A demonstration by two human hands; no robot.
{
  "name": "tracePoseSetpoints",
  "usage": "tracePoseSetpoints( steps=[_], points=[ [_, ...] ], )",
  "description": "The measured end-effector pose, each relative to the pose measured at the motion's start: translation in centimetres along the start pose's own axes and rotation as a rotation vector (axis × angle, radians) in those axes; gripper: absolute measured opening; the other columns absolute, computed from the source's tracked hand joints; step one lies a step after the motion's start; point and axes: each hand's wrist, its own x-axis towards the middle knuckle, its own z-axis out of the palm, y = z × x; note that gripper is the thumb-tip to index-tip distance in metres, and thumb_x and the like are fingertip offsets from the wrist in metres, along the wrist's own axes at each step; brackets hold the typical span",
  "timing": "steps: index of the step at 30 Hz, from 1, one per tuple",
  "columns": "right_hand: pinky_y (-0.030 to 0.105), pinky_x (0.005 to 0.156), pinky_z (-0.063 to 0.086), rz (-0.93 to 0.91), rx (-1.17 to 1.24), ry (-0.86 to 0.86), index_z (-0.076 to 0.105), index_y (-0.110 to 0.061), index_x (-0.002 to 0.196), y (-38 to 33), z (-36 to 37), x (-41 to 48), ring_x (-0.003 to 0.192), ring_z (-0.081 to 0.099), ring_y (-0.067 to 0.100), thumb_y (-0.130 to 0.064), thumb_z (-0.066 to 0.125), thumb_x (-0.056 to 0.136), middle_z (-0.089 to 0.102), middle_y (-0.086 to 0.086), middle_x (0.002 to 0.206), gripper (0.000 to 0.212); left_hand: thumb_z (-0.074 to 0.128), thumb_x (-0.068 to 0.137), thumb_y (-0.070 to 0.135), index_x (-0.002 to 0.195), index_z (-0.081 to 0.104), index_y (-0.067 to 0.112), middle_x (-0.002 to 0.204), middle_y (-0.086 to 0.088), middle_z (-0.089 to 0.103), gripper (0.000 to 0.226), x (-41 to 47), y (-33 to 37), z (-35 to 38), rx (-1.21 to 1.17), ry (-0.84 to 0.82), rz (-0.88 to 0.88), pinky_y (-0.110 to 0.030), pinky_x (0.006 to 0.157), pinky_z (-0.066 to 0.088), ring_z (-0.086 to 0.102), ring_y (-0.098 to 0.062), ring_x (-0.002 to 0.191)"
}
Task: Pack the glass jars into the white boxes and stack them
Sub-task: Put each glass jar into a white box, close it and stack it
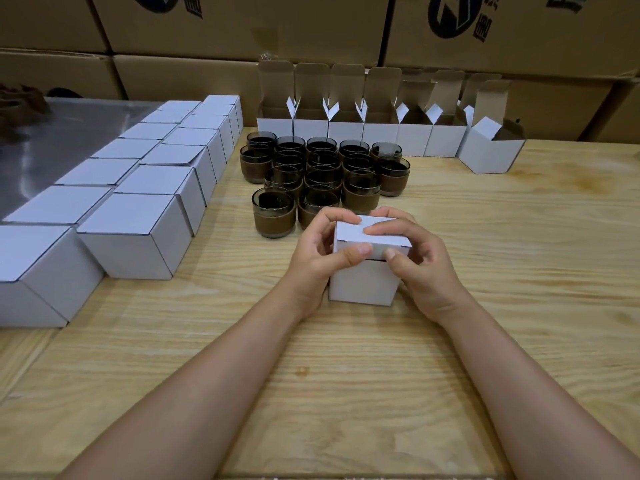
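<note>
Left hand [311, 258] and right hand [422, 268] pinched the box [362, 282] lid, near the jars [273, 211]; I feared a skewed push would crumple its flap.

On my feed the table [519, 271] reads as pale wood with bold grain and a matt finish. The white box [363, 282] up front is smooth matt card, and the open boxes [346, 133] behind show raw brown card inside. The glass jars [273, 211] are smoky and glossy, each banded in a dull brown wrap. A metal sheet [69, 133] at left gleams. The cartons [242, 26] are matt brown cardboard.
</note>
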Motion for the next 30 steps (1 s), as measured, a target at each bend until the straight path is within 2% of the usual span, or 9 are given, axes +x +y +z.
tracePoseSetpoints(
  steps=[5, 11, 16, 19, 22, 24, 26, 28, 30],
  points=[
    [0.034, 0.097, 0.042, 0.072, 0.078, -0.059, 0.074, -0.039, 0.084, 0.2, -0.2, -0.2, 0.129, 0.041, 0.02, -0.032, 0.057, 0.073, 0.045, -0.001, 0.127, 0.021, 0.072, 0.059, 0.03, 0.092, 0.052, 0.016, 0.1, -0.007, 0.056, 0.041, -0.1, 0.1, 0.1, -0.004, -0.015, -0.031, -0.033, 0.071, 0.049, 0.055, -0.023, 0.094],
    [0.036, 0.105, 0.034, 0.174, 0.129, -0.04, 0.076, -0.031, 0.084, 0.5, -0.4, 0.0, 0.125, 0.044, 0.014, -0.021, 0.044, 0.082, 0.046, -0.006, 0.127, 0.034, 0.058, 0.07, 0.016, 0.089, 0.052, 0.018, 0.103, -0.004, 0.054, 0.021, -0.1, 0.3, -0.1, 0.067, 0.013, -0.097, -0.028, 0.069, 0.046, 0.055, -0.02, 0.092],
    [0.033, 0.094, 0.045, 0.226, 0.268, -0.036, 0.062, -0.026, 0.114, 0.4, -0.6, 0.0, 0.112, 0.054, 0.017, -0.017, 0.048, 0.081, 0.054, -0.005, 0.12, 0.037, 0.058, 0.072, 0.017, 0.095, 0.058, 0.017, 0.118, -0.005, 0.053, 0.023, -0.8, 1.1, 0.5, 0.121, 0.061, -0.078, -0.028, 0.08, 0.045, 0.055, -0.017, 0.103],
    [0.029, 0.091, 0.047, 0.238, 0.371, -0.004, 0.05, -0.021, 0.128, 0.4, -0.6, 0.1, 0.109, 0.056, 0.014, -0.016, 0.052, 0.082, 0.057, -0.004, 0.119, 0.046, 0.051, 0.082, 0.014, 0.101, 0.066, 0.011, 0.133, -0.013, 0.05, 0.024, -1.5, 1.3, 1.0, 0.735, 0.169, 0.253, -0.034, 0.106, 0.035, 0.046, -0.024, 0.127],
    [0.027, 0.092, 0.048, 0.25, 0.37, -0.024, 0.044, -0.019, 0.135, 0.5, -0.2, 0.2, 0.11, 0.058, 0.012, -0.015, 0.053, 0.084, 0.06, -0.005, 0.12, 0.052, 0.046, 0.088, 0.004, 0.1, 0.069, -0.003, 0.118, -0.02, 0.064, 0.027, -2.3, 0.5, 1.8, 1.403, 0.145, 0.735, -0.046, 0.106, 0.038, 0.058, -0.035, 0.116],
    [0.024, 0.087, 0.05, 0.269, 0.37, -0.048, 0.04, -0.021, 0.138, 0.7, -0.1, 0.2, 0.106, 0.062, 0.011, -0.017, 0.054, 0.086, 0.066, -0.005, 0.111, 0.054, 0.045, 0.092, 0.017, 0.104, 0.068, -0.004, 0.106, -0.017, 0.069, 0.033, -3.3, 0.6, 2.7, 1.564, 0.131, 0.76, -0.044, 0.099, 0.045, 0.065, -0.032, 0.104],
    [0.023, 0.084, 0.051, 0.309, 0.343, -0.057, 0.041, -0.024, 0.137, 0.6, 0.0, 0.3, 0.103, 0.063, 0.011, -0.036, 0.065, 0.083, 0.068, -0.003, 0.105, 0.06, 0.049, 0.093, 0.034, 0.101, 0.07, 0.001, 0.101, -0.014, 0.07, 0.04, -3.9, 0.9, 3.0, 1.702, 0.166, 0.743, -0.04, 0.09, 0.051, 0.067, -0.03, 0.099],
    [0.027, 0.092, 0.05, 0.336, 0.366, -0.038, 0.045, -0.025, 0.134, 0.6, 0.0, 0.4, 0.111, 0.061, 0.014, -0.056, 0.073, 0.071, 0.067, 0.001, 0.115, 0.075, 0.059, 0.088, 0.042, 0.084, 0.069, 0.008, 0.085, -0.011, 0.068, 0.036, -4.5, 1.7, 2.3, 1.786, 0.233, 0.773, -0.037, 0.075, 0.052, 0.066, -0.03, 0.081],
    [0.038, 0.105, 0.043, 0.35, 0.402, -0.012, 0.046, -0.025, 0.133, 0.9, -0.1, 0.6, 0.117, 0.058, 0.02, -0.049, 0.063, 0.079, 0.064, 0.005, 0.122, 0.061, 0.069, 0.08, 0.034, 0.07, 0.059, 0.01, 0.069, -0.009, 0.056, 0.027, -5.2, 2.8, 0.9, 1.811, 0.302, 0.812, -0.034, 0.059, 0.044, 0.055, -0.028, 0.06]
  ],
)
